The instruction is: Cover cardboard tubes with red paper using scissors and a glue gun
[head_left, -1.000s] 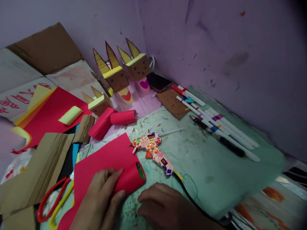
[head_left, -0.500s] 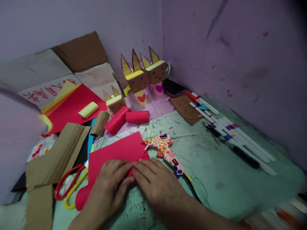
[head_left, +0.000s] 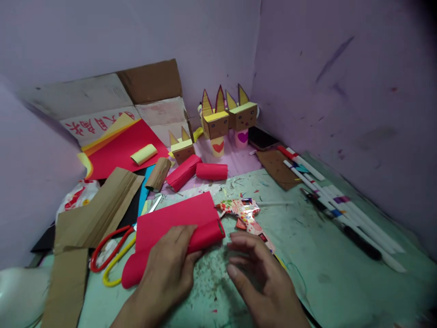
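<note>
My left hand (head_left: pixel 172 259) is closed over a sheet of red paper (head_left: pixel 175 208) whose near edge is rolled into a tube. The flat part of the sheet lies away from me on the table. Just right of the roll, my right hand (head_left: pixel 257 269) is lifted off it, fingers curved and apart, with nothing between them. Beyond that hand lies a flower-patterned hot glue gun (head_left: pixel 241 213), its nozzle close to the paper's right edge. Scissors (head_left: pixel 112 248) with red and yellow handles rest by the paper's left side.
Two finished red tubes (head_left: pixel 211 171) and a cardboard tube (head_left: pixel 158 174) lie behind the sheet. Cardboard figures with pointed ears (head_left: pixel 215 124) stand near the corner. Markers (head_left: pixel 336 205) spread along the right wall. Cardboard strips (head_left: pixel 97 207) and a phone (head_left: pixel 262 137) also lie about.
My right hand has let go of the red roll and moved right, its fingers opening. My left hand stays on the roll. The view has shifted, so everything sits further right.
</note>
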The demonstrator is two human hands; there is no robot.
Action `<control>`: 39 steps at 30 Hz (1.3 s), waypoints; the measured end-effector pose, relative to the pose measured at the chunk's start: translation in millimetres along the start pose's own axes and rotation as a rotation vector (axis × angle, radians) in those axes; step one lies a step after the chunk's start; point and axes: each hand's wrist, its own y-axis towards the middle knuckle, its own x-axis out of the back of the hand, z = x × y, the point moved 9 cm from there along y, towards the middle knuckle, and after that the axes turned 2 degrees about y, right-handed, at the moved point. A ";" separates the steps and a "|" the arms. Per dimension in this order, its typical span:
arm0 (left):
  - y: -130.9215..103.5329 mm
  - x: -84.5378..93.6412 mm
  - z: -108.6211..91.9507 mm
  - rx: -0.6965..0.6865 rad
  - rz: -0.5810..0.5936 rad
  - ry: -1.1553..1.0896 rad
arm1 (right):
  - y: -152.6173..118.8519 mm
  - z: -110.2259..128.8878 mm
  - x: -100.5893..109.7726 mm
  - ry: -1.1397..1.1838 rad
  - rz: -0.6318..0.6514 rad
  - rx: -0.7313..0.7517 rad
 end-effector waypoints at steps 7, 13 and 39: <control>-6.0 38.8 5.3 0.051 -0.199 0.008 | -7.1 -17.4 -79.9 0.666 0.276 -0.221; -21.1 27.6 -14.8 -0.087 -0.109 0.007 | 0.3 1.0 -93.4 0.781 0.314 -0.048; -1.9 -11.1 8.8 -0.082 0.253 -0.076 | 23.6 28.0 -33.5 -0.429 0.295 0.363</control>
